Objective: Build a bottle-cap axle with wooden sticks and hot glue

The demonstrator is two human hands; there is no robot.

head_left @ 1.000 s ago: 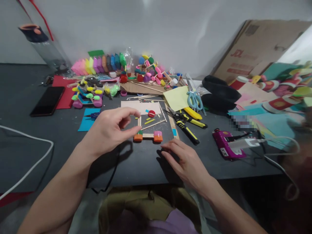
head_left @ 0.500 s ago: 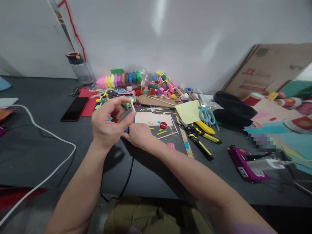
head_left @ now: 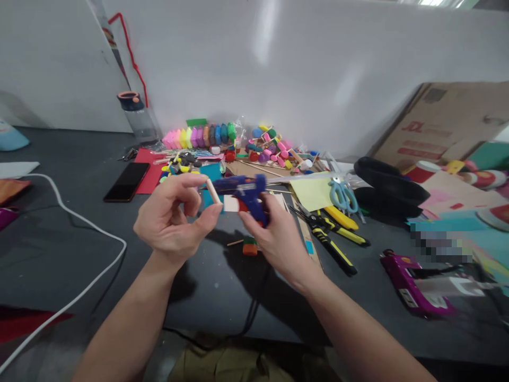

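Observation:
Between thumb and forefinger, my left hand (head_left: 170, 220) pinches a short pale wooden stick (head_left: 213, 191) at its two ends. My right hand (head_left: 280, 236) is wrapped round the handle of a blue glue gun (head_left: 254, 196). The gun's front points left, behind the stick; whether it touches the stick cannot be made out, as motion blurs it. A black cord (head_left: 250, 315) hangs below my right hand. Under the gun, a small orange and green piece (head_left: 249, 248) lies on the dark table beside a thin stick (head_left: 235, 242).
Pliers (head_left: 334, 246), blue scissors (head_left: 342, 196) and a yellow-handled tool (head_left: 341, 217) lie to the right. A phone (head_left: 127, 182) and a bottle (head_left: 137, 119) are at left. Coloured clay pieces (head_left: 201, 136) line the back. A white cable (head_left: 93, 225) crosses the left side.
My right hand has moved right from beside my left hand and now holds the glue gun up in view. My left hand keeps its pinch on the stick, slightly lower in view.

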